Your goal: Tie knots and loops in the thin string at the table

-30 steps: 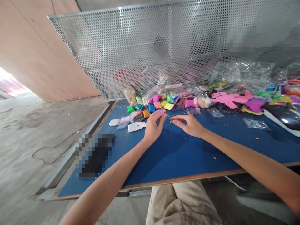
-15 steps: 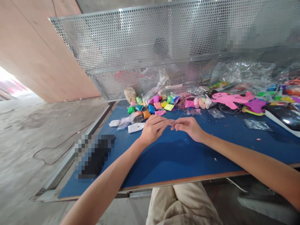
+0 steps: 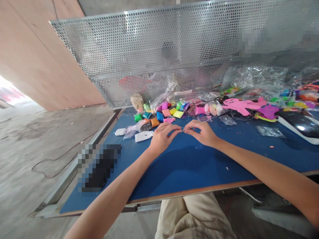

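My left hand (image 3: 162, 136) and my right hand (image 3: 203, 133) meet fingertip to fingertip above the blue table (image 3: 174, 172). Both are closed in a pinch. Between them is a thin wire (image 3: 196, 125), whose long part slants up to the right past my right fingers. The end at the fingertips is small and partly covered, so its shape is unclear. Just beyond my left hand lie a white packet (image 3: 144, 136), a dark packet (image 3: 146, 126) and an orange packet (image 3: 155, 122).
Colourful packets and clear plastic bags (image 3: 261, 78) line the table's back, below a perforated metal panel (image 3: 149, 43). A pink cut-out figure (image 3: 240, 104) and a black-and-white object (image 3: 300, 126) lie right. A white case (image 3: 120, 132) and a blurred dark object (image 3: 101, 169) are left.
My right fingers have closed into a tighter pinch against the left fingertips. The wire now slants right over my right hand, where before it rose more steeply. The view has shifted slightly.
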Demonstrator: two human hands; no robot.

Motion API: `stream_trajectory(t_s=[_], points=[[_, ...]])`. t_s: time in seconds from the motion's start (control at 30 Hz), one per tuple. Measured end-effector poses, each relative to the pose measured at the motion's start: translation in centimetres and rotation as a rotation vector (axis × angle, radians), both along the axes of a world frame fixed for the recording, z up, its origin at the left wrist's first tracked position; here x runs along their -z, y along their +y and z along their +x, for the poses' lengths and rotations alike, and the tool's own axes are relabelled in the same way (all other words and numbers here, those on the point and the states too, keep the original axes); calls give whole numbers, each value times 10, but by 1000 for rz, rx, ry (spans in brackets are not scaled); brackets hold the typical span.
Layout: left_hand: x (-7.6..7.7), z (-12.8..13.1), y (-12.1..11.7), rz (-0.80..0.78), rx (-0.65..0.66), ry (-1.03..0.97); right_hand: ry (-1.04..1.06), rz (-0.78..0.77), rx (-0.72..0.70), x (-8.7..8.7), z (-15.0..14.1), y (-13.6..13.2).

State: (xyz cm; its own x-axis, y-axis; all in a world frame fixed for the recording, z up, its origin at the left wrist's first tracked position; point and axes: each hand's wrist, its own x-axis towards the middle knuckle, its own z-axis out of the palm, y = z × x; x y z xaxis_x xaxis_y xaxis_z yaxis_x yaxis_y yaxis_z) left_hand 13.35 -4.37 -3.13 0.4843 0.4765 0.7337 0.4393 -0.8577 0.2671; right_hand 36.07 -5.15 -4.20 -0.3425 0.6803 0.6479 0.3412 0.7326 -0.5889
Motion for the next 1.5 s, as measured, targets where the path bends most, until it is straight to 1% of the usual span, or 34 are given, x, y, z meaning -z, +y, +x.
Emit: stream_trajectory(t_s=[0.1, 0.27, 0.37, 0.57, 0.7, 0.77, 0.83, 0.9, 1.0, 1.1, 1.23, 1.33, 1.43, 1.5], points=[[-1, 1, -2, -107, 12, -52, 14, -16, 11, 0, 0, 1], [0, 1, -4, -199, -5, -102, 19, -19, 20, 1, -1, 0], [1, 3, -5, -285, -6, -139, 18, 15, 50, 1, -1, -1], [4, 9, -5, -544, 37, -276, 9, 137, 97, 2, -1, 0], [7, 11, -3, -626, 56, -296, -21, 149, 113, 3, 0, 2], [8, 11, -2, -632, 55, -295, -9, 131, 113, 4, 1, 3], [9, 10, -2, -625, 52, -305, 19, 58, 122, 3, 0, 2], [10, 10, -3, -617, 56, -315, 52, -81, 102, 2, -2, 1], [10, 11, -3, -594, 77, -304, 134, -319, 9, 1, -6, 1], [10, 10, -3, -524, 74, -267, 220, -455, -35, 3, -8, 2], [9, 8, -1, -353, 15, -148, 259, -513, -62, 7, -8, 5], [9, 6, 0, -244, -30, -49, 238, -497, -58, 6, -7, 5], [8, 6, -1, -229, -46, 2, 168, -413, -14, 3, -7, 5], [6, 6, -2, -266, -49, -12, 129, -370, 0, 1, -6, 4]])
